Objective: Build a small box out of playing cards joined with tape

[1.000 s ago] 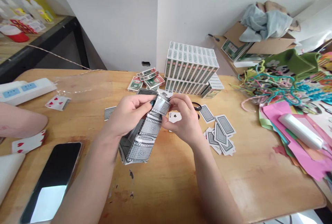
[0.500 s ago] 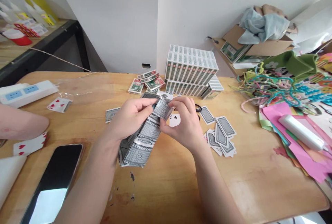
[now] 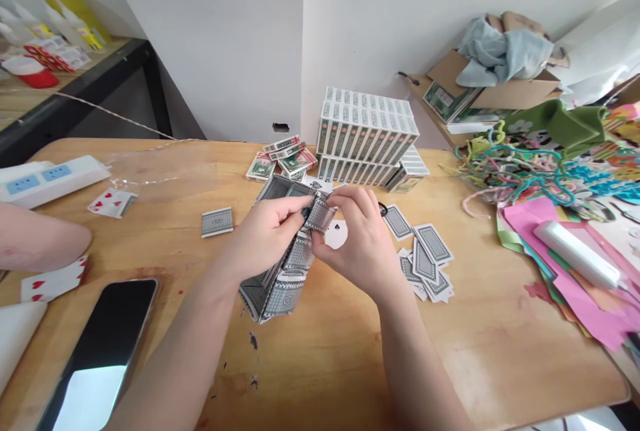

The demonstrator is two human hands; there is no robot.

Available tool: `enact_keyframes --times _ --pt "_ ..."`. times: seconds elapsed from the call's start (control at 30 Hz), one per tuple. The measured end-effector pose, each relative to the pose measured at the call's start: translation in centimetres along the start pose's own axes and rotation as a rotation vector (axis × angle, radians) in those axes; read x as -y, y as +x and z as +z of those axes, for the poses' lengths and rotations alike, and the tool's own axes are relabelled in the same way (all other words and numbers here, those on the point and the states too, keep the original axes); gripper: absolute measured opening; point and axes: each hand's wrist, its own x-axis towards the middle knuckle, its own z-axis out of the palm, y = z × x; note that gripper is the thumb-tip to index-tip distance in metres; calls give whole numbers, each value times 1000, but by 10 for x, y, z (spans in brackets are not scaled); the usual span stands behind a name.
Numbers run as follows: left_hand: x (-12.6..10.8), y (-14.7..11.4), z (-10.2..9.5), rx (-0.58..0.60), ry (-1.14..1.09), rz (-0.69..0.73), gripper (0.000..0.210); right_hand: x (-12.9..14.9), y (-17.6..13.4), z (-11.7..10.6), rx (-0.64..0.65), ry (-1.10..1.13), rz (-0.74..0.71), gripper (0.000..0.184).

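Between my hands is a long open box built from playing cards [image 3: 289, 299], grey patterned backs outward, tilted above the table. My left hand [image 3: 270, 234] grips its upper edge, thumb and fingers pinched on the rim. My right hand [image 3: 357, 234] pinches a folded playing card [image 3: 321, 215] against the box's far right corner; the fingers hide part of that joint. Under the right hand a spade card [image 3: 336, 234] lies face up. Black scissors handles [image 3: 383, 209] show partly behind the right fingers. A folded card [image 3: 217, 222] rests left of the box.
Loose cards [image 3: 427, 259] lie to the right. Stacked card packs [image 3: 367, 128] stand at the back, near a few loose packs [image 3: 283, 158]. A phone [image 3: 103, 344] is front left, a power strip [image 3: 55, 178] behind it. Another person's arm [image 3: 43, 238] enters left. Coloured paper [image 3: 565, 271] lies far right.
The box has turned and tilted so that more of its hollow inside shows. Both hands have shifted slightly right with it, and the folded card at its corner has swung more upright.
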Motion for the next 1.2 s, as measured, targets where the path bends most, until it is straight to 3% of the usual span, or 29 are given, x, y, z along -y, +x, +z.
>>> enact_keyframes --times 0.27,0.67,0.9,1.2 --pt "-4 -3 9 1 75 22 38 -4 1 4 -53 -37 -6 25" --pt "-6 -4 17 19 140 77 33 1 2 1 21 169 170 33" --pt "-9 -5 20 17 140 57 28 1 3 2 -16 186 177 38" --pt "-10 -5 22 1 132 73 30 2 3 0 26 182 217 39"
